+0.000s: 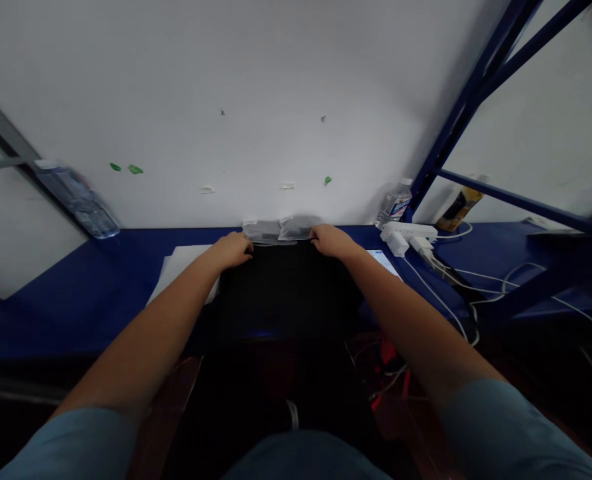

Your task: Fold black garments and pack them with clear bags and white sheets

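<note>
Blue desk spans mid-frame; black cloth lies on it at centre. My left hand and right hand, fingers curled, each grip a far corner of the cloth. Clear plastic packets lie along its far edge, between my hands

The blue shirt has short sleeves above bare forearms.
</note>
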Demonstrator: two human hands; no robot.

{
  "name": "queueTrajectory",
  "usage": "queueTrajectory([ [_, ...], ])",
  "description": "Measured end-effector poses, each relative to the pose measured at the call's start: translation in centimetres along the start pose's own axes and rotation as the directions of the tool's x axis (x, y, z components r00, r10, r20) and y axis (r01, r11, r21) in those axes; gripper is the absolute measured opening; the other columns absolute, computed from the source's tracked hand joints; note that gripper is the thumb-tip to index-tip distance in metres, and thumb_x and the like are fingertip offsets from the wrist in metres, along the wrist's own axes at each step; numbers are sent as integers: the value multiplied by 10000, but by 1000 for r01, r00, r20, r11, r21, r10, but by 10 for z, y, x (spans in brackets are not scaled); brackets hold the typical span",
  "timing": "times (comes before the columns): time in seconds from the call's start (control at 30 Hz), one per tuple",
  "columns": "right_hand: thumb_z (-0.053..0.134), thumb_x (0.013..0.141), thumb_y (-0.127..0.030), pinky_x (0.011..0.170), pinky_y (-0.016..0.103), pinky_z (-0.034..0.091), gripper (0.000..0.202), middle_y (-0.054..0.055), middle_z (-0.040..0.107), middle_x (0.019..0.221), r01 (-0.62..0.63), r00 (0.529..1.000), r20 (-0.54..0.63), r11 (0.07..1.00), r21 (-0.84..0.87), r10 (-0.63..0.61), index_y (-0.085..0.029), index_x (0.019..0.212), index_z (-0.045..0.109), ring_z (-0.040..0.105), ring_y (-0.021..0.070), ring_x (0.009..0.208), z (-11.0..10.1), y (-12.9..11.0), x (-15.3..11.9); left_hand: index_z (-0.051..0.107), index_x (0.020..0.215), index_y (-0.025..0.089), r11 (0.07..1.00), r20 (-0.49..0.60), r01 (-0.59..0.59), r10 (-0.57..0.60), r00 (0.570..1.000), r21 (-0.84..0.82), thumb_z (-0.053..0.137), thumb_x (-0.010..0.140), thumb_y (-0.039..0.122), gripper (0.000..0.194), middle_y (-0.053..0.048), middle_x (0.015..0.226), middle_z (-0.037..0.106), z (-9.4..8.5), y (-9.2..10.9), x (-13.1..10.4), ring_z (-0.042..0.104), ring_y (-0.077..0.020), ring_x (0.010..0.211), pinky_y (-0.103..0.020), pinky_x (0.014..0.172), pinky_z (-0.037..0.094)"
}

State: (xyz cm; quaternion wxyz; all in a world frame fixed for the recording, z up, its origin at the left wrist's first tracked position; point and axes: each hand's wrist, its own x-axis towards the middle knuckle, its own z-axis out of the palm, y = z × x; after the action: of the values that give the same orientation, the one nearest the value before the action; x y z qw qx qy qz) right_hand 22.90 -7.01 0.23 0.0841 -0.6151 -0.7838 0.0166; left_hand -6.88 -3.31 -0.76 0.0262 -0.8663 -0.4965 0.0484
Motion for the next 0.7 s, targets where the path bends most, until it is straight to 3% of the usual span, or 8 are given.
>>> queueTrajectory([
  [0.17, 520, 944, -187, 902, 343, 495, 278, 136, 738, 1182, -25, 1000, 12, 1000, 2, 25, -168, 1152, 703, 679, 258, 1054, 4, 2, 0, 752, 1042, 222, 1000, -68, 12, -10, 998, 29, 580, 896, 253, 227, -105, 1141, 698, -1, -4, 5, 623, -271, 1085, -361, 907, 491],
  [0.37, 466, 979, -192, 963, 381, 489, 336, 159, 699, 1253, -71, 996, -50, 997, -21, 70, -147, 1254, 653, 653, 273, 1125, 1, -1, 6, 747, 1083, 169, 985, -178, 157, -142, 974, 76, 555, 911, 259, 273, -162, 1176, 691, -19, -2, 11, 624, -321, 1110, -417, 912, 513],
  [0.47, 548, 943, -185, 1015, 388, 470, 419, 192, 640, 1344, -49, 997, -56, 998, -37, 47, -117, 1354, 592, 609, 293, 1216, 5, -11, -3, 702, 1190, 137, 989, -198, 134, -121, 973, 56, 548, 926, 265, 331, -175, 1229, 677, -21, 17, 3, 623, -312, 1146, -407, 965, 506],
  [0.6, 527, 998, -330, 1150, 409, 381, 524, 180, 520, 1511, 130, 991, -27, 991, 20, -129, -135, 1483, 507, 479, 295, 1396, 23, -22, -30, 650, 1295, 104, 987, -172, -86, 62, 983, -133, 427, 1016, 402, 465, -185, 1318, 661, -3, 56, -22, 619, -309, 1228, -406, 1065, 469],
  [0.7, 476, 1025, -477, 1218, 504, 279, 637, 181, 392, 1621, 81, 997, 10, 997, 21, -81, -143, 1563, 416, 321, 344, 1513, 39, -24, -54, 479, 1485, 56, 975, -128, -139, 118, 985, -171, 411, 1021, 471, 625, -217, 1574, 448, 22, 75, -41, 421, -326, 1469, -409, 1198, 341],
])
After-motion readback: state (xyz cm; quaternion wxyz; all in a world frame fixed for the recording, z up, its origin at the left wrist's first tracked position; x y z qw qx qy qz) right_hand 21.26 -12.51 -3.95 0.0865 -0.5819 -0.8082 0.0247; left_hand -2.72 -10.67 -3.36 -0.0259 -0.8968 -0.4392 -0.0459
